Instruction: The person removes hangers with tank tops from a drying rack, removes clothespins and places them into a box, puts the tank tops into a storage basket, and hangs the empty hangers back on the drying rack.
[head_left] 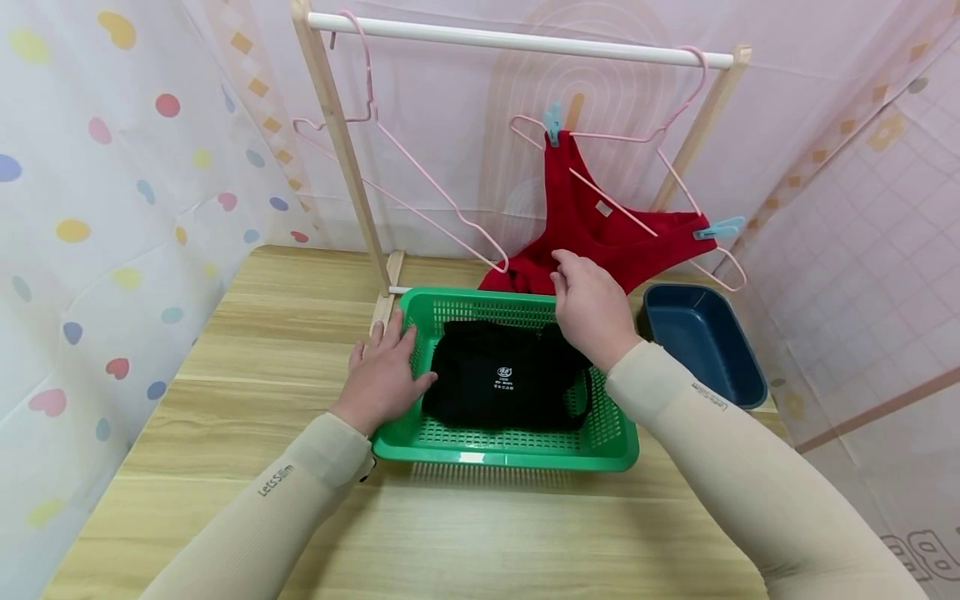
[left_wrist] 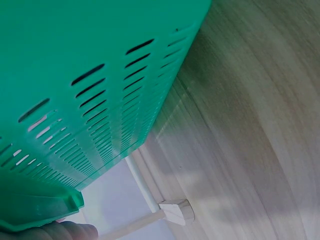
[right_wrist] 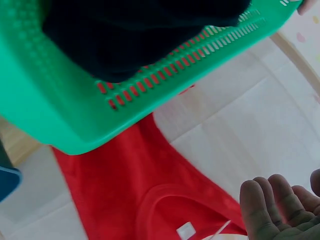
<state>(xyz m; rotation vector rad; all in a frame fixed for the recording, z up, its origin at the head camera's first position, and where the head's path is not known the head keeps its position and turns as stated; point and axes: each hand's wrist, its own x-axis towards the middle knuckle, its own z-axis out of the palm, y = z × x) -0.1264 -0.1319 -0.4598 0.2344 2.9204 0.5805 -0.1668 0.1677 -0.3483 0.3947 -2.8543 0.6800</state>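
A green plastic basket (head_left: 506,461) stands on the table with a folded black garment (head_left: 480,392) inside, white print showing on it. My left hand (head_left: 384,371) rests on the basket's left rim, fingers spread and thumb reaching over the inside. In the left wrist view, its fingers (left_wrist: 60,231) show beside the rim. Above the basket's far right corner is my right hand (head_left: 596,308), its fingers loosely bent and nothing in them. Behind it a red sleeveless top (head_left: 558,217) hangs from a pink hanger (head_left: 622,137), with blue clothespins (head_left: 552,123) at its straps.
A wood-framed rack with a white bar (head_left: 517,35) stands behind the basket. On its left hangs a bare pink hanger (head_left: 431,179). A dark blue bin (head_left: 701,333) sits right of the basket. Patterned curtains (head_left: 135,167) enclose the wooden table (head_left: 247,367).
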